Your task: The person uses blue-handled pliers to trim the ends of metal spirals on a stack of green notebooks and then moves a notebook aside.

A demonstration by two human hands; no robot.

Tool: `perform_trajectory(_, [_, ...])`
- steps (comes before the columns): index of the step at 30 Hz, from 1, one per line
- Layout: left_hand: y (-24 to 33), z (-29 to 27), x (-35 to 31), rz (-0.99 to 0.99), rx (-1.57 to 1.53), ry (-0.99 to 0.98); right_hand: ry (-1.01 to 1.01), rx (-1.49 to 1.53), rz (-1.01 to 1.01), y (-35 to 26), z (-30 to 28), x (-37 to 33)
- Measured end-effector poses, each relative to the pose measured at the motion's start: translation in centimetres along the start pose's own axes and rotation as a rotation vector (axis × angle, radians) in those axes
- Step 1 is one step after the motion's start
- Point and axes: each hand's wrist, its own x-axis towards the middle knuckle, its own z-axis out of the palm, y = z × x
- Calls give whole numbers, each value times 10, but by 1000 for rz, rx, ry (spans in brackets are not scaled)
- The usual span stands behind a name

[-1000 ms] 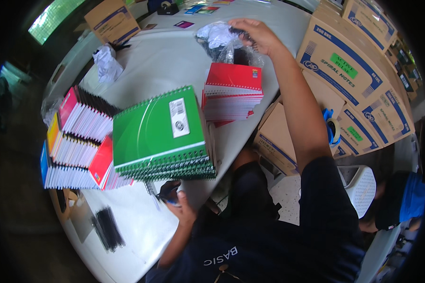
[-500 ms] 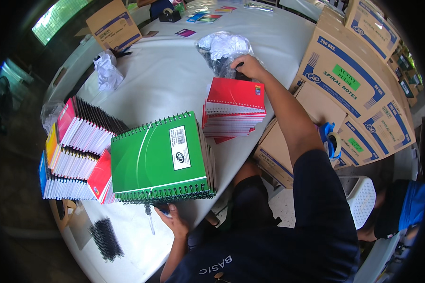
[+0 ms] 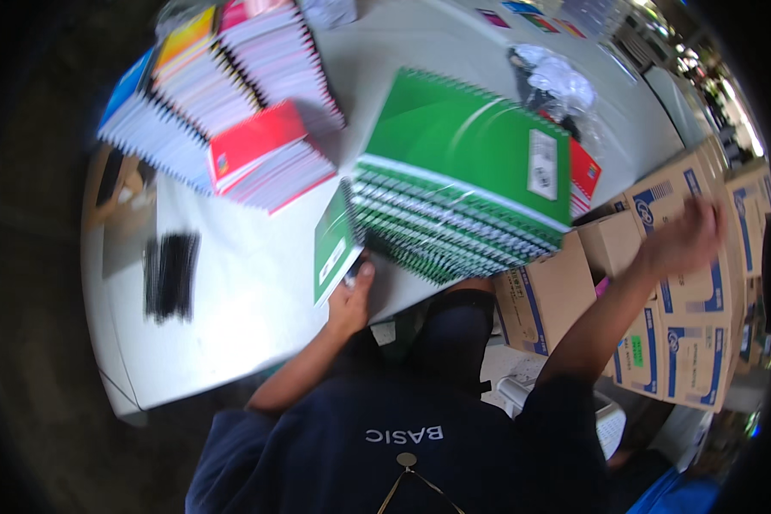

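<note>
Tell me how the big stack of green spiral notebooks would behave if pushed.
The stack of green spiral notebooks is probably heavy, since many layers show. It could slide apart rather than move as one block, as the layers look like separate books. The coils lining its near side might catch on one another.

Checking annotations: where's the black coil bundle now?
Head view, left: the black coils lie on the white table, below the blue notebooks, left of the left hand.
</note>
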Motion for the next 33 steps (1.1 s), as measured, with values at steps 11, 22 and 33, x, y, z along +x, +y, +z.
perform_trajectory(11, [33, -54, -32, -28, 59, -189, -1218, 130, -164, -221, 62, -183])
perform_trajectory(22, [28, -138, -6, 78, 1019, 64, -1122, 216, -169, -199, 58, -175])
perform_trajectory(33, [111, -78, 57, 135, 143, -451, -793, 298, 61, -196, 60, -195])
